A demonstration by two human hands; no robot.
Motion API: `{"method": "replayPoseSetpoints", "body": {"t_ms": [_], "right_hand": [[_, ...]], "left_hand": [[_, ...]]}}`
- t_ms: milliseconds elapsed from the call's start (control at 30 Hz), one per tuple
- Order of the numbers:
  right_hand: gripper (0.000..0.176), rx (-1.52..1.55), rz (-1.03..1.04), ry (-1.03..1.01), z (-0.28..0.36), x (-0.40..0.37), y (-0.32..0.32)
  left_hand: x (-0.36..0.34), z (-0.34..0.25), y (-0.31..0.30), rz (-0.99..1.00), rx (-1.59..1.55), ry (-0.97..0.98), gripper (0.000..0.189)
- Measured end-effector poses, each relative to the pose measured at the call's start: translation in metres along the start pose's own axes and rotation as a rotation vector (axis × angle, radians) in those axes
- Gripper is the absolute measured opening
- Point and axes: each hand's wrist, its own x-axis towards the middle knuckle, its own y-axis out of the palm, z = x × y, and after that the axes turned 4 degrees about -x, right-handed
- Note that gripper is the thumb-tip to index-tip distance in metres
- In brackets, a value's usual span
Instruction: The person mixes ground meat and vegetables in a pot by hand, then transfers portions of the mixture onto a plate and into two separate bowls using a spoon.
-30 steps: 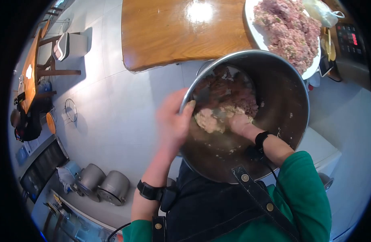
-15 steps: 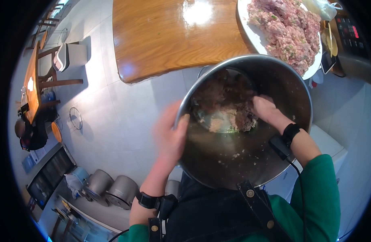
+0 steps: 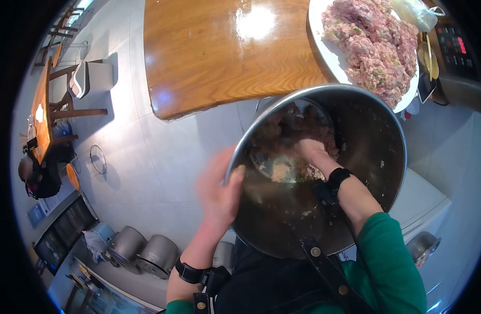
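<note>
At the far left edge of the frame, another person (image 3: pixel 35 175) sits by a narrow wooden side table (image 3: pixel 41 107), with a white lidded bin (image 3: pixel 91 76) just to its right on the pale tiled floor (image 3: pixel 162 157). In the lower left, two grey metal pots (image 3: pixel 143 250) stand side by side on a counter.

Across the top centre lies a large wooden table (image 3: pixel 225 52), its glossy surface catching a bright glare.

Below it, left of centre, the left hand (image 3: pixel 219 193) grips the left rim of a big steel bowl (image 3: pixel 371 141). The thumb hooks over the inside of the rim and the other fingers curl round the outside, though the hand is blurred. A black wristband (image 3: pixel 191 272) sits on that forearm near the lower edge.

The bowl fills the centre right of the frame, tilted up toward the camera and held against a dark apron (image 3: pixel 272 282). The minced meat (image 3: pixel 282 128) lies in the upper left part of the bowl's inside, with a paler lump beside it. The right hand (image 3: pixel 311 152) presses into this meat. Its fingertips are buried, so I cannot tell how far the fingers are spread. A black band circles that wrist, and a green sleeve (image 3: pixel 389 261) runs to the lower right.

In the upper right, a white plate (image 3: pixel 324 44) heaped with pink mince (image 3: pixel 374 42) rests on the table's edge, just above the bowl's rim.
</note>
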Motion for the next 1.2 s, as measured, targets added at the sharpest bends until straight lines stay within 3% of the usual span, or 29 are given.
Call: {"method": "replayPoseSetpoints", "body": {"t_ms": [100, 333, 400, 567, 733, 900, 967, 1033, 1200], "right_hand": [[0.030, 0.043, 0.002, 0.040, 0.011, 0.006, 0.009], [0.029, 0.240, -0.267, 0.001, 0.018, -0.010, 0.023], [0.031, 0.354, -0.245, -0.119, 0.015, -0.025, 0.014], [0.033, 0.530, -0.223, -0.259, 0.012, -0.084, -0.022], [0.034, 0.645, -0.154, -0.322, -0.003, -0.137, -0.040], [0.036, 0.684, -0.191, -0.321, -0.021, -0.216, -0.084], [0.036, 0.684, -0.218, -0.328, -0.026, -0.250, -0.105], [0.033, 0.860, -0.193, -0.189, -0.033, -0.272, -0.133], [0.028, 0.747, -0.565, -0.282, -0.080, -0.274, -0.203]], "left_hand": [[-0.003, 0.003, 0.001, -0.024, -0.013, 0.026, 0.028], [-0.010, 0.011, 0.004, -0.072, -0.106, -0.041, 0.025], [-0.008, 0.004, 0.003, -0.055, -0.122, -0.035, 0.025], [-0.006, -0.003, 0.000, -0.009, 0.055, 0.017, 0.024], [-0.007, 0.006, 0.000, -0.035, -0.020, 0.008, 0.023], [-0.004, 0.017, 0.001, -0.017, -0.232, 0.066, 0.020], [-0.004, 0.019, 0.000, -0.042, -0.091, 0.027, 0.018], [-0.002, 0.027, 0.003, -0.018, -0.183, 0.039, 0.018], [-0.002, 0.025, 0.003, -0.010, -0.280, 0.037, 0.018]]}}
